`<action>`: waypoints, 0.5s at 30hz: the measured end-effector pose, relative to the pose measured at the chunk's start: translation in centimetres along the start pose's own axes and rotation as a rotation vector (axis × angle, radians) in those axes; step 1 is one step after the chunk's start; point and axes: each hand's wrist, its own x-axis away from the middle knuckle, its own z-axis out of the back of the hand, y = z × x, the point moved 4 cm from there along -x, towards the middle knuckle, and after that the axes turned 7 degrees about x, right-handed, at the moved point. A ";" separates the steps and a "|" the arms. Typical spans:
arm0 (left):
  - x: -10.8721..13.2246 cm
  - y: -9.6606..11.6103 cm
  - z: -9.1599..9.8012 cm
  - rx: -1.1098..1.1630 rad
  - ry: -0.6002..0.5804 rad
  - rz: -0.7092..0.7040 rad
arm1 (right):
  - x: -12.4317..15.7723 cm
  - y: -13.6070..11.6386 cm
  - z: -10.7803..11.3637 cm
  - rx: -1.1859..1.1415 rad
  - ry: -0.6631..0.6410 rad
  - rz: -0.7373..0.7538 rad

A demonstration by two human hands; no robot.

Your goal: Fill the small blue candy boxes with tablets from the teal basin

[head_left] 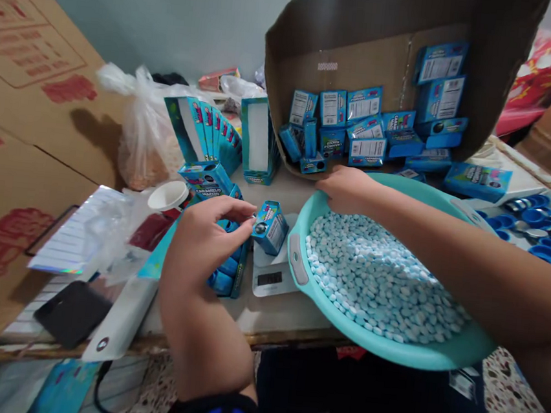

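Note:
My left hand (215, 230) pinches the left corner of a small blue candy box (272, 227) between thumb and fingertips. That box stands on a white kitchen scale (274, 285); the digits on its display cannot be read. My right arm reaches across a turquoise bowl (317, 301) full of pale blue and white candies (371, 274). At the bowl's far left rim, my right hand (348, 189) is closed, its fingertips mostly hidden. Left of the scale, a display carton (239, 268) holds several blue boxes, partly behind my left hand.
A large cardboard box (367, 59) on its side holds several blue candy boxes (367, 152). Flat blue cartons (260, 133) stand at the back. Blue caps (542, 219) fill a white tray at right. At left lie a black phone-like slab (73, 312) and a white-handled tool (121, 321).

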 end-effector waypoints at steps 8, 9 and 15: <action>-0.2 0.0 -0.6 -0.052 0.000 -0.020 | 0.2 -0.2 0.3 -0.001 -0.019 0.006; -0.3 0.0 -0.7 -0.056 -0.004 -0.018 | 0.2 -0.2 0.3 -0.003 -0.025 0.003; -0.4 0.0 -1.1 -0.076 -0.007 -0.011 | 0.1 -0.1 0.4 0.005 -0.042 -0.007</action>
